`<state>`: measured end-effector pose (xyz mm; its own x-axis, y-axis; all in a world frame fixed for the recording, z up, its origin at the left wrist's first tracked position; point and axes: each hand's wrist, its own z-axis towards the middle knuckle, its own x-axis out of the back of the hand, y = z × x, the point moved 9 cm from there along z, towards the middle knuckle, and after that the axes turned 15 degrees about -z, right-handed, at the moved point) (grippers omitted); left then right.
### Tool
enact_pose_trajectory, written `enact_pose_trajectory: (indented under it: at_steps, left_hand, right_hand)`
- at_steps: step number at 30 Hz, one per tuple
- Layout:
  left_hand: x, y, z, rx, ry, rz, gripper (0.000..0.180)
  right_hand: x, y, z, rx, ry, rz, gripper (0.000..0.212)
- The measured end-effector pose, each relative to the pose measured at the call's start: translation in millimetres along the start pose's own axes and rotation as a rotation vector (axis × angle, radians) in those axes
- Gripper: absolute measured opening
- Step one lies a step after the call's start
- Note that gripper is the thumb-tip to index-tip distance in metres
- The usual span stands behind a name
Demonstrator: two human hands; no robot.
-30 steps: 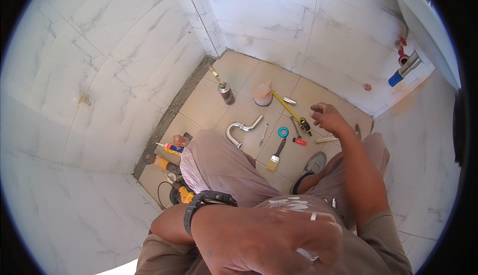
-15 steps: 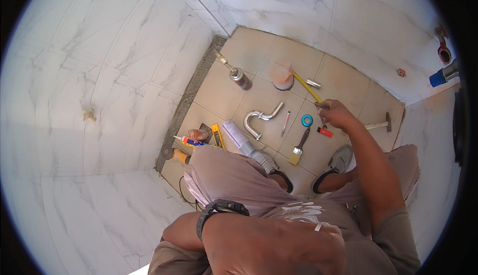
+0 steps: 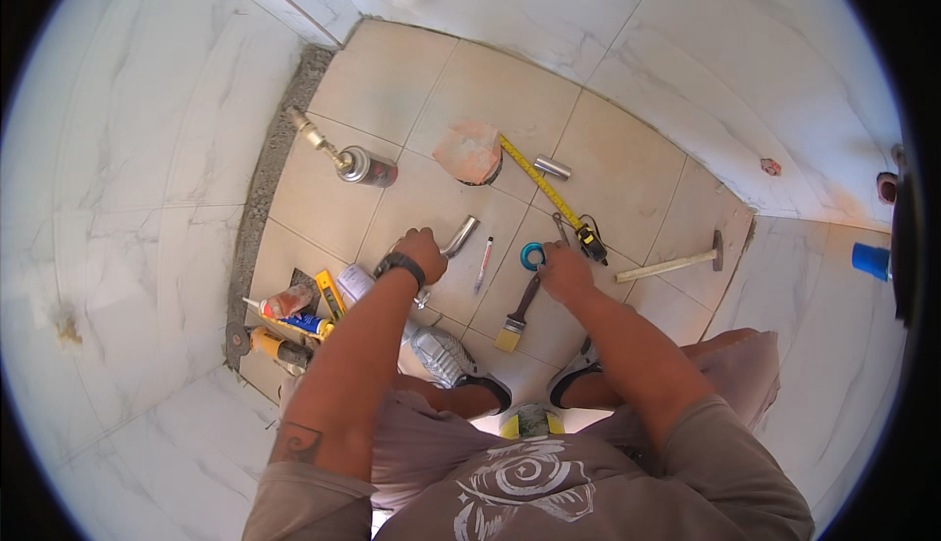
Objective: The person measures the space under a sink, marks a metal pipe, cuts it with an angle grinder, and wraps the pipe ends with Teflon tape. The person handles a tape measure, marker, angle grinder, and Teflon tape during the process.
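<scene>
My left hand (image 3: 420, 253) is closed over the bend of a curved chrome drain pipe (image 3: 459, 235) lying on the tiled floor. The hand hides the bend; only the straight end and the lower end show. My right hand (image 3: 567, 272) is low over the floor with its fingers curled together, close against the right side of a blue ring-shaped roll (image 3: 530, 256). What those fingers hold, if anything, is hidden. Just beyond that hand lies a tape measure (image 3: 591, 243) with its yellow blade drawn out. A paintbrush (image 3: 517, 322) and a pen-like marker (image 3: 484, 265) lie between my hands.
A torch on a gas canister (image 3: 369, 167) stands far left. A reddish slab (image 3: 469, 152) and a short chrome tube (image 3: 553, 167) lie ahead. To the right is a hammer (image 3: 671, 265). A yellow level (image 3: 330, 293), caulking tube (image 3: 304, 322) and angle grinder (image 3: 279, 346) lie left.
My left arm has reached forward onto the curved pipe. The right hand has let go of the tape measure and moved back beside the blue roll. The view has shifted.
</scene>
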<state>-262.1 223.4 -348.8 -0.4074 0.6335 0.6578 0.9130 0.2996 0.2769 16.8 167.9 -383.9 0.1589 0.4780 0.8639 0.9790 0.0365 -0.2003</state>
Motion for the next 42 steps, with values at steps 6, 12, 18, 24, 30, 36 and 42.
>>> enact_pose_trajectory:
  at_steps: [6, 12, 18, 24, 30, 36, 42]
  left_hand:
    - [-52, -4, 19, 0.018, 0.113, -0.200, 0.053]
    - [-70, -4, 32, -0.019, 0.090, -0.093, 0.039]
    - [-73, -1, 18, -0.076, 0.050, 0.063, 0.031]
    - [-68, 69, 15, -0.203, -0.010, -0.087, 0.036]
    - [-66, 117, 44, -0.175, -0.058, -0.079, 0.045]
    - [-78, 130, 69, -0.115, -0.064, -0.164, 0.053]
    - [-69, 115, 66, -0.043, -0.032, -0.189, 0.048]
  right_hand:
    - [-29, -8, 36, 0.036, 0.000, -0.136, 0.027]
    - [-28, -16, 37, 0.102, -0.056, -0.234, 0.022]
    - [-4, -17, 21, 0.110, 0.004, -0.137, 0.021]
    - [-28, -24, 32, 0.074, 0.037, -0.159, 0.021]
    - [-38, -12, 28, 0.059, 0.021, -0.241, 0.025]
    - [-39, 8, 14, 0.008, -0.119, -0.081, 0.033]
    - [-35, 4, 8, 0.055, -0.024, 0.002, 0.035]
